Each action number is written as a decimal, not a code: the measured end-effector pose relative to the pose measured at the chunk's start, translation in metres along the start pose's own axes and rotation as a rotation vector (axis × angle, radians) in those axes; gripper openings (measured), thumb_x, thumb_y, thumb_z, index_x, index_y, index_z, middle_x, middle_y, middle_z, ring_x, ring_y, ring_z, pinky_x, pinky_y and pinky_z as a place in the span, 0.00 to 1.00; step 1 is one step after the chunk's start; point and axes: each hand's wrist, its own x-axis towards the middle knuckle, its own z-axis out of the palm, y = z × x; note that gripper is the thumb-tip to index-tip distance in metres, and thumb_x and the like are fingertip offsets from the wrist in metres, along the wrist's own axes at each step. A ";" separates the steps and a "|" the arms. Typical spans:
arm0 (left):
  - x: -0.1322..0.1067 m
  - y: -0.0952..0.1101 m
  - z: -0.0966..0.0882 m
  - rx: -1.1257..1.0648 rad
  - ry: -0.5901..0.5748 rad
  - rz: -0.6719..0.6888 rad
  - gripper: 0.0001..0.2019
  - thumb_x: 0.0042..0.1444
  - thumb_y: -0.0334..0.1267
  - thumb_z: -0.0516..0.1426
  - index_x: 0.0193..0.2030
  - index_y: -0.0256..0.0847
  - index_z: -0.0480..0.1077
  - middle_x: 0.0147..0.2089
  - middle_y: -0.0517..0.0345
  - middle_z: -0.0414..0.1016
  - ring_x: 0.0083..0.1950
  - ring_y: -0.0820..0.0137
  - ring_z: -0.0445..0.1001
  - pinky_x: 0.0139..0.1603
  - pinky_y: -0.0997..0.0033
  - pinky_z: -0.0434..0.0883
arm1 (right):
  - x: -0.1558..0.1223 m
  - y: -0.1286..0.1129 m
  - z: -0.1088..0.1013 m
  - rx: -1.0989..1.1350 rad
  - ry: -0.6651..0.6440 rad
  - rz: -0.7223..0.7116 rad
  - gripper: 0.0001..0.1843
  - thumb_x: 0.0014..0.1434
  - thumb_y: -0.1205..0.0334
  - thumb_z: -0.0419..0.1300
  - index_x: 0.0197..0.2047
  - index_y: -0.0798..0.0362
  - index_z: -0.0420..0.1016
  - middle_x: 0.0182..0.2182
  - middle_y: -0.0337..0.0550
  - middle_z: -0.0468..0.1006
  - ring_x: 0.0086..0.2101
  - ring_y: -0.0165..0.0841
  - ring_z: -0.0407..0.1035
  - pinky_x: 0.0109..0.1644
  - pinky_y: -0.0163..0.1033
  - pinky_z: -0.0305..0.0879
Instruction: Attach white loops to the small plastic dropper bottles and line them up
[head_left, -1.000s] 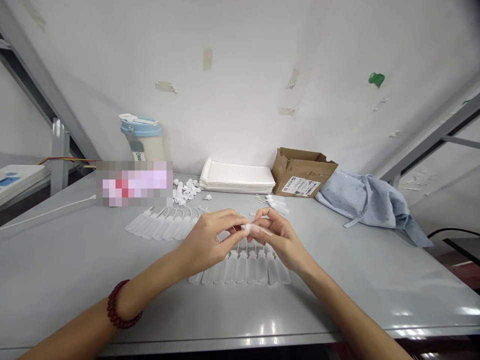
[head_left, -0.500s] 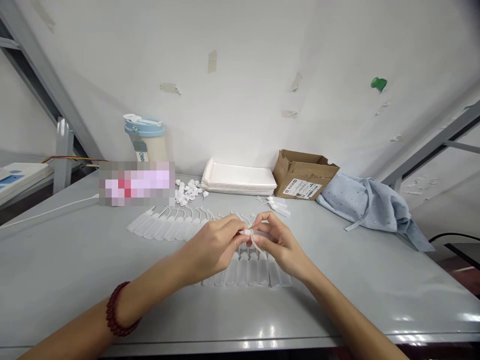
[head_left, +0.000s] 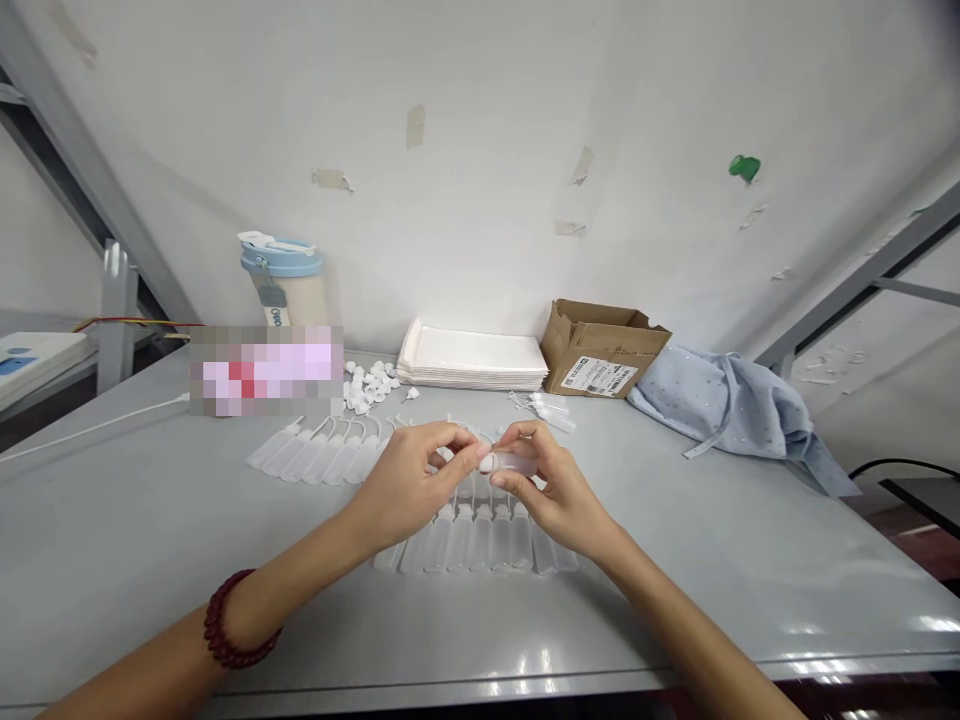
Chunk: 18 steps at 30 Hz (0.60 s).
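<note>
Both hands meet above the middle of a grey table. My right hand is closed round a small clear plastic bottle, held sideways. My left hand pinches the white cap end of that same bottle. Directly beneath the hands lies a row of several clear bottles side by side. A second row of bottles with thin tethered caps lies to the left. A red bead bracelet sits on my left wrist.
At the back stand a pile of loose white caps, a stack of white trays, an open cardboard box and a blue-lidded jug. A blue cloth lies right. A white cable runs left.
The hands have stayed together on the bottle, with the fingers shifting slightly at the cap end. The thin tether seen hanging half a second ago no longer shows.
</note>
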 end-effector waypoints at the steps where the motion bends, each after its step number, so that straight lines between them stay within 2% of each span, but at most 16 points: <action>1: 0.001 0.000 0.000 0.006 -0.032 -0.005 0.12 0.59 0.43 0.52 0.32 0.39 0.73 0.32 0.59 0.75 0.33 0.71 0.70 0.31 0.77 0.67 | 0.000 0.002 0.000 -0.027 0.022 -0.013 0.10 0.60 0.59 0.56 0.42 0.48 0.58 0.32 0.39 0.69 0.32 0.32 0.67 0.31 0.35 0.62; 4: 0.003 -0.002 -0.002 0.030 -0.103 -0.055 0.14 0.59 0.45 0.52 0.33 0.39 0.74 0.32 0.58 0.75 0.31 0.71 0.70 0.27 0.76 0.66 | 0.001 0.007 0.002 -0.089 0.040 -0.045 0.11 0.60 0.58 0.56 0.43 0.48 0.58 0.31 0.38 0.68 0.28 0.31 0.65 0.28 0.34 0.60; 7: 0.004 -0.003 -0.004 0.026 -0.161 -0.105 0.15 0.59 0.46 0.52 0.30 0.38 0.73 0.26 0.60 0.71 0.26 0.74 0.67 0.25 0.76 0.64 | 0.000 0.011 0.003 -0.133 0.018 -0.061 0.12 0.60 0.57 0.56 0.44 0.48 0.57 0.32 0.40 0.69 0.28 0.31 0.67 0.27 0.34 0.61; 9: 0.003 -0.003 -0.005 0.003 -0.179 -0.122 0.15 0.58 0.46 0.53 0.29 0.38 0.72 0.24 0.62 0.69 0.24 0.74 0.66 0.24 0.76 0.63 | -0.001 0.010 0.003 -0.162 0.010 -0.069 0.12 0.61 0.57 0.55 0.45 0.48 0.57 0.35 0.42 0.70 0.29 0.32 0.67 0.29 0.35 0.62; 11: 0.003 -0.003 -0.005 -0.028 -0.172 -0.125 0.14 0.57 0.46 0.54 0.30 0.38 0.72 0.24 0.61 0.68 0.25 0.74 0.66 0.25 0.76 0.64 | -0.001 0.006 0.002 -0.155 -0.001 -0.063 0.11 0.61 0.57 0.55 0.44 0.48 0.58 0.32 0.40 0.70 0.26 0.30 0.64 0.28 0.34 0.60; 14: 0.001 -0.003 -0.004 -0.099 -0.189 -0.109 0.13 0.57 0.45 0.55 0.31 0.38 0.72 0.25 0.61 0.69 0.26 0.73 0.68 0.28 0.75 0.66 | -0.001 0.000 -0.001 -0.031 -0.032 -0.007 0.11 0.61 0.57 0.55 0.44 0.49 0.58 0.22 0.32 0.65 0.20 0.26 0.54 0.24 0.32 0.51; 16: 0.000 -0.005 -0.003 -0.111 -0.206 -0.077 0.13 0.58 0.45 0.54 0.31 0.37 0.71 0.25 0.60 0.69 0.27 0.73 0.69 0.28 0.75 0.67 | 0.000 -0.003 -0.003 0.079 -0.055 0.056 0.11 0.61 0.56 0.56 0.43 0.49 0.58 0.20 0.30 0.63 0.19 0.25 0.50 0.23 0.31 0.47; 18: -0.001 -0.008 0.000 -0.031 -0.186 0.015 0.12 0.59 0.43 0.53 0.32 0.37 0.71 0.27 0.59 0.70 0.28 0.72 0.69 0.29 0.74 0.66 | 0.001 -0.003 -0.005 0.181 -0.077 0.124 0.12 0.60 0.54 0.56 0.42 0.49 0.59 0.21 0.29 0.64 0.20 0.24 0.49 0.23 0.31 0.46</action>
